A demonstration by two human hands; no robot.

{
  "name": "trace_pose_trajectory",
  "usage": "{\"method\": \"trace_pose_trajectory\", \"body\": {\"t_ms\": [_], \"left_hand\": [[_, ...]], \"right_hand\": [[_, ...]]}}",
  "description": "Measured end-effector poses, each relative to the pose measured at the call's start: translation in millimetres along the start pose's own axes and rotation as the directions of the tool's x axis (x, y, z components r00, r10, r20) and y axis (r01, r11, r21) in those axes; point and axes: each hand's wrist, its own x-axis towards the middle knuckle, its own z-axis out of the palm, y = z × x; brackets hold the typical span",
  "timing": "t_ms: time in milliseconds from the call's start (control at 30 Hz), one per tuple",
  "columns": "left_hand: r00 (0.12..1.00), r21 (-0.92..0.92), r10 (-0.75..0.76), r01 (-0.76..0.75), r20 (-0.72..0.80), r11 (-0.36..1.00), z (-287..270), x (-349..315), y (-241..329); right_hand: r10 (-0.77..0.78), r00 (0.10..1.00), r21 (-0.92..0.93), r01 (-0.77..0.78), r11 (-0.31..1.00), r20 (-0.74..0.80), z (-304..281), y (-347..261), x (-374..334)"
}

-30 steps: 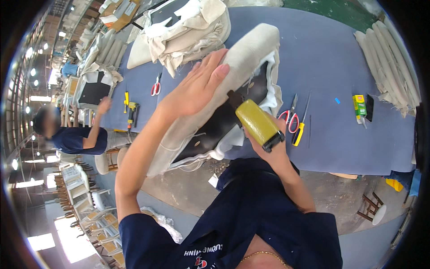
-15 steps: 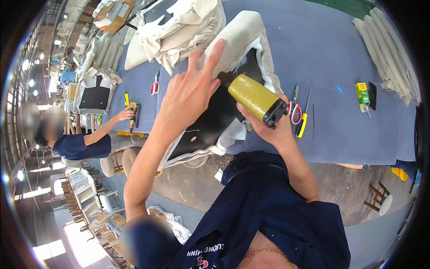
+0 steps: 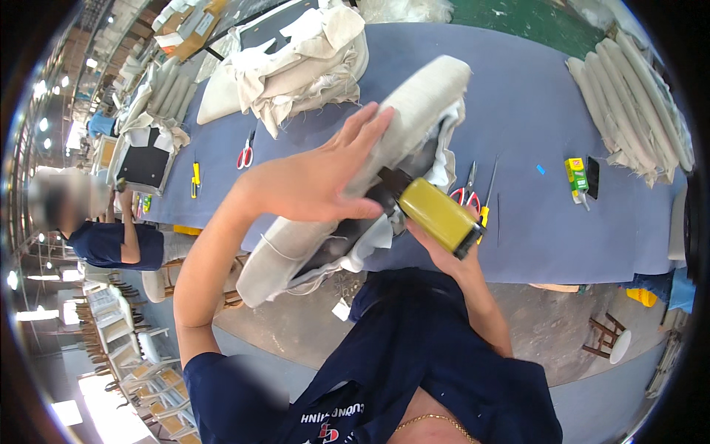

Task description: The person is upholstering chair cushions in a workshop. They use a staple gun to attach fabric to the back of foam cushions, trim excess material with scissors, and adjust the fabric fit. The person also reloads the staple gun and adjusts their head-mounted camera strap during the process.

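Observation:
My right hand (image 3: 446, 257) grips a yellow and black staple gun (image 3: 438, 213), its nose against or close to the upholstered seat panel (image 3: 425, 92) in front of me. The panel wears beige fabric with white padding and a dark underside, and it stands tilted up off the table's near edge. Fingers stretched and thumb apart, my left hand (image 3: 318, 177) lies on the panel's beige side near the gun's nose. Part of the dark underside is hidden behind the gun and my left hand.
Beside the gun lie red-handled scissors (image 3: 466, 194) and a yellow-handled screwdriver (image 3: 484, 214). Beige covers are piled (image 3: 310, 66) at the far left; rolled fabric pieces (image 3: 629, 111) rest at the right, near a green-yellow box (image 3: 576, 177). A co-worker (image 3: 111, 240) works at left.
The panel has tipped up, showing more beige side and less dark underside. My left hand has flattened onto it, and the staple gun has come lower. The co-worker's arm has drawn back.

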Motion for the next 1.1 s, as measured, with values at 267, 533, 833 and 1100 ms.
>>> {"method": "trace_pose_trajectory", "body": {"t_ms": [267, 533, 833, 1100], "left_hand": [[0.982, -0.906, -0.181, 0.033, -0.048, 0.421, 64.5, 32.9, -66.1], [0.911, -0.801, -0.411, 0.270, 0.032, 0.535, 27.6, -27.9, -84.0], [0.730, 0.046, -0.446, 0.544, -0.518, 0.838, 31.5, -103.5, -96.4], [0.736, 0.035, -0.444, 0.534, -0.510, 0.845, 36.0, -116.8, -97.2]], "right_hand": [[0.383, 0.922, -0.031, -0.385, 0.922, -0.059, -11.8, -37.0, -41.4], [0.078, 0.994, -0.181, -0.092, 0.979, -0.083, 61.8, -42.8, 5.9], [0.238, 0.962, 0.073, -0.249, 0.966, 0.132, 135.8, -26.3, 72.2], [0.207, 0.953, 0.009, -0.214, 0.977, 0.222, 141.3, -25.7, 79.6]]}}
